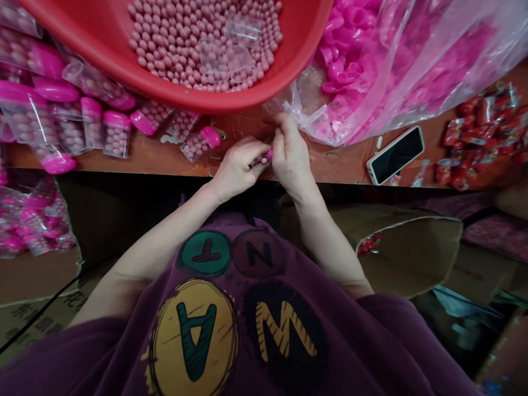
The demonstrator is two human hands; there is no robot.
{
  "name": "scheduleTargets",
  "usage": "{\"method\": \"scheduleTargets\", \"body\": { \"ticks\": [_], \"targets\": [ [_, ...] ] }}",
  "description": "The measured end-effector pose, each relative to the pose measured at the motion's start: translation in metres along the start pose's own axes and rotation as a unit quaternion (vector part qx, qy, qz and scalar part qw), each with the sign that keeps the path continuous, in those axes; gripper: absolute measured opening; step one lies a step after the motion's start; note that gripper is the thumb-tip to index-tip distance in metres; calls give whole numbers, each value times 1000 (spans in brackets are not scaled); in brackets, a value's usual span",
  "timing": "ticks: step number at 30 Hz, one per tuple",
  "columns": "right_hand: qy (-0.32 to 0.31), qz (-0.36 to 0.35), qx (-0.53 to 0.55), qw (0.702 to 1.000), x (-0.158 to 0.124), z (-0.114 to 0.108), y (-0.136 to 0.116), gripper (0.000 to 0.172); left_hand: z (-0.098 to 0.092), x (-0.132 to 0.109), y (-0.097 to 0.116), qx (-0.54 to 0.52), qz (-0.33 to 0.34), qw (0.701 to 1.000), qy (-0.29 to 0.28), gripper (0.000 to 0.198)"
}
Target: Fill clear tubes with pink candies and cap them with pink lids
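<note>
My left hand is closed around a small clear container with pink beads, held just past the table's near edge. My right hand meets it from the right, its fingers pressed together at the container's pink end. Above both hands stands a red basin of pink beads, with a few clear empty containers lying on the beads. Filled containers with pink caps are heaped on the left, and one lies close to my left hand.
A clear plastic bag of pink caps lies at the upper right. Beyond it are a phone and small red packets. Below the table, a box of filled containers stands left and an open carton right.
</note>
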State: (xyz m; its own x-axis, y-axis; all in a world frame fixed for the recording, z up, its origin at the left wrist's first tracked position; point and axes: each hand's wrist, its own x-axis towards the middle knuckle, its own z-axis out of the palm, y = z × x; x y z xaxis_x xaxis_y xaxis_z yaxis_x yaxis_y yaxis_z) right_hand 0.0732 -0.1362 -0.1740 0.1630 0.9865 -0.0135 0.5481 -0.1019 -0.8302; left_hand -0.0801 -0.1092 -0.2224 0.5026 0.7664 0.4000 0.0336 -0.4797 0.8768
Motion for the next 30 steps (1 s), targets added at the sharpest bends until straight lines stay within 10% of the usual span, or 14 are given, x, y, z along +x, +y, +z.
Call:
{"method": "scheduleTargets", "body": {
  "ticks": [10, 17, 22, 30],
  "targets": [
    [140, 48, -8, 989, 9, 4, 27, 68, 10, 4, 8, 50, -103, 989, 90, 12],
    [211, 36, 82, 973, -21, 10, 25, 41, -6, 2, -3, 79, -138, 964, 215, 30],
    [281, 6, 6, 960, -7, -29, 22, 28, 8, -12, 10, 51, -103, 957, 266, 30],
    [157, -9, -293, 943, 85, -83, 56, 25, 25, 13, 17, -35, -16, 994, 105, 21]
  ]
}}
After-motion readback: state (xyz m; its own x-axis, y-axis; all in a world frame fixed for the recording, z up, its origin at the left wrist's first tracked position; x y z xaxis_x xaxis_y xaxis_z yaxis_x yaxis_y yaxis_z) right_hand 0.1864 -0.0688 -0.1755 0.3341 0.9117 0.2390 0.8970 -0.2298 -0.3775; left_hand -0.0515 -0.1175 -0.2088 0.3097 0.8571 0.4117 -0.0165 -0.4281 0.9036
